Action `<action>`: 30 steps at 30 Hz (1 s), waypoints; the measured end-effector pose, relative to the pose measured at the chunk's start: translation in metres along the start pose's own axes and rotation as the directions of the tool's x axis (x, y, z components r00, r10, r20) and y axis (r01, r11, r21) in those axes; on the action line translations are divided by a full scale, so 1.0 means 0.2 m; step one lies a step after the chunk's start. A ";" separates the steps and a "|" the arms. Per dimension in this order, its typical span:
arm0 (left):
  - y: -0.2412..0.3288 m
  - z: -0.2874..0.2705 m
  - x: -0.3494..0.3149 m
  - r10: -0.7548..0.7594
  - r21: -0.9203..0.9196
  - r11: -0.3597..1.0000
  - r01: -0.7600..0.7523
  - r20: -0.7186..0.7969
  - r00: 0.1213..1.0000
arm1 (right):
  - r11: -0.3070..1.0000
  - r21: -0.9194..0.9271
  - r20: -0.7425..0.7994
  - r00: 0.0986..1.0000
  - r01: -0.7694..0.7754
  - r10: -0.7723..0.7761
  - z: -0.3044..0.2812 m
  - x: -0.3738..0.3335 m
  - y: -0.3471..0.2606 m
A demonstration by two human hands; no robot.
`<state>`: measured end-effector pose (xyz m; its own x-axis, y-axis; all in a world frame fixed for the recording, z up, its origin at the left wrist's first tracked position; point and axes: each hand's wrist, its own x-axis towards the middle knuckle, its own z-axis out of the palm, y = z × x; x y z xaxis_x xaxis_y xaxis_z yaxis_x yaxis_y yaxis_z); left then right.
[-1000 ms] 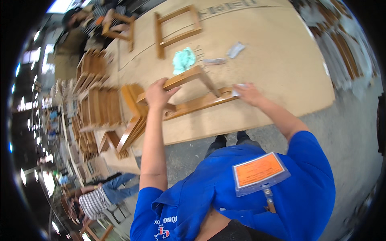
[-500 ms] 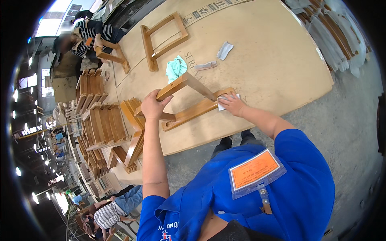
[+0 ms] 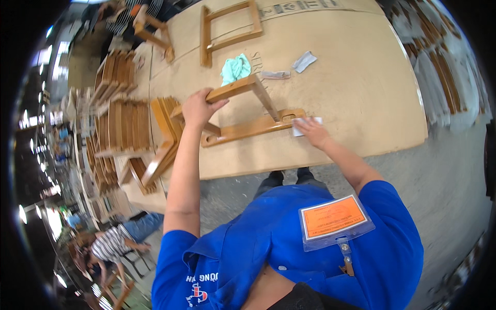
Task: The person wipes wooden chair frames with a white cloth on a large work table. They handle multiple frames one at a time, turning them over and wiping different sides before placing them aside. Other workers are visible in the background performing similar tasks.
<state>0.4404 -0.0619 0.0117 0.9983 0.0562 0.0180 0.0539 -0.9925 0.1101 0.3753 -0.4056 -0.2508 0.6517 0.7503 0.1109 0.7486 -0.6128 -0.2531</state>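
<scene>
A brown wooden frame [image 3: 248,130] stands tilted on the covered table, its long slotted foot bar lying along the surface. My left hand [image 3: 200,108] is closed round the frame's raised upper bar, thumb to the right. At the right end of the foot bar, my right hand [image 3: 313,132] presses a small white sheet [image 3: 298,130] under its fingers, against or just beside the bar's end. The fingers hide part of the sheet. A mint-green cloth [image 3: 236,68] lies crumpled behind the frame. Two grey folded strips, one a flat strip [image 3: 275,75] and one a wider piece [image 3: 304,62], lie farther right.
Another wooden frame [image 3: 205,36] lies at the back. Stacked wooden frames [image 3: 124,125] crowd the left side, with angled pieces [image 3: 164,142] close to my left arm. A co-worker [image 3: 137,15] handles a frame at the far left. Wrapped wooden parts [image 3: 439,67] stand off the table's right edge.
My right hand has slid the white sheet rightward, from on top of the foot bar to its end. My left hand keeps its hold on the upper bar. The whole view has shifted.
</scene>
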 end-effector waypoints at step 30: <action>-0.07 0.03 0.04 0.010 0.018 1.000 -0.010 0.006 1.000 | 0.965 0.190 -0.029 0.983 0.183 -0.181 0.04 0.38 -0.26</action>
<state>0.4474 -0.0472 0.0050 0.9989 0.0460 0.0130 0.0446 -0.9948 0.0917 0.3843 -0.3149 -0.2371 0.5085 0.8415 0.1822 0.8184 -0.4066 -0.4061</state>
